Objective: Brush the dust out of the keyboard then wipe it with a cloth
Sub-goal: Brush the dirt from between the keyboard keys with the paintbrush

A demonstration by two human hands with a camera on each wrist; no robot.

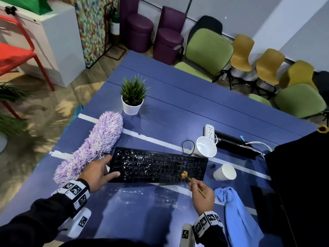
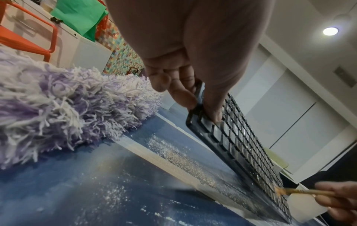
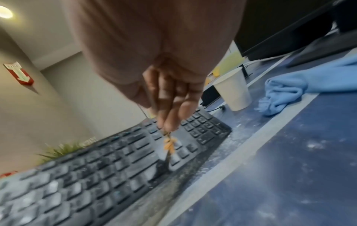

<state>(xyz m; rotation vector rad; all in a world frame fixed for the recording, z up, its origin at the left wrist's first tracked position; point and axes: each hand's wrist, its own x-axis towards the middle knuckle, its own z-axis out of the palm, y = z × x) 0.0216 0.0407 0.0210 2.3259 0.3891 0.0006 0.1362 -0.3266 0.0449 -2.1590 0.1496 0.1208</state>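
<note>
A black keyboard dusted with white powder is tilted up on its near edge on the blue table. My left hand grips its left end, thumb on the keys. My right hand pinches a thin wooden brush; its orange bristles touch keys near the number pad. A light blue cloth lies crumpled to the right of my right hand, also seen as the cloth in the right wrist view.
A purple fluffy duster lies left of the keyboard. A potted plant stands behind. Two white paper cups sit near the right end, with a power strip and cables. White powder is scattered on the table. Chairs line the far side.
</note>
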